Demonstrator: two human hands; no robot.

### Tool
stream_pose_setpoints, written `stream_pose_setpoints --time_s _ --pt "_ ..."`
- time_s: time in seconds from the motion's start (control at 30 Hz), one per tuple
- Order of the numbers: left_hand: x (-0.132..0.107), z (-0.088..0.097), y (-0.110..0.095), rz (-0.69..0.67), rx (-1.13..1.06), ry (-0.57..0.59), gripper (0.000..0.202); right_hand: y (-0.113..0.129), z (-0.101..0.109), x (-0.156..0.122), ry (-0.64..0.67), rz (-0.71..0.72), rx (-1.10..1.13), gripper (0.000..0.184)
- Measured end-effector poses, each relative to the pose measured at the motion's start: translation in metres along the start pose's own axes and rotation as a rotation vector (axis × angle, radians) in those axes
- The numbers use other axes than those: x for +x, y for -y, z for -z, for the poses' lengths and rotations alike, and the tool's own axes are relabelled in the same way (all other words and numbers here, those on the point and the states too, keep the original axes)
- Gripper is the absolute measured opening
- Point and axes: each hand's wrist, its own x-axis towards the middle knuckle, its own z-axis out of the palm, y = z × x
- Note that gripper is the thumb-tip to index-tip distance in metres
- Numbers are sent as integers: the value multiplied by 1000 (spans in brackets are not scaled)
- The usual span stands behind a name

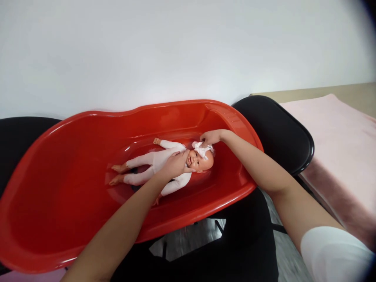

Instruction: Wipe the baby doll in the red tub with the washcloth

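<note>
A baby doll (143,159) with a white cloth body and bare feet lies on its back inside a red baby bathtub (73,176), its head to the right. My left hand (176,164) rests over its upper chest and grips it around the neck and jaw, with part of the fingers hidden. At the far side of the doll's forehead, my right hand (210,137) pinches a small crumpled white cloth (203,149) against the head. The cloth covers part of the doll's brow.
Black chairs stand under and beside the tub, with one seat (273,129) at its right end. Farther right is a surface with a pink cover (335,137). A pale wall (176,51) rises directly behind the tub.
</note>
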Motion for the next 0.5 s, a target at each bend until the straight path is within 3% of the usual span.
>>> stream_pose_setpoints --time_s 0.23,0.4,0.5 --pt "1 -7 6 -28 -7 -18 56 15 2 -12 239 -6 144 69" --pt "1 -9 8 -27 -16 -12 51 22 -2 -8 134 -61 -15 101" --pt "2 -11 10 -25 -17 -22 60 27 -7 -8 111 -21 -71 118"
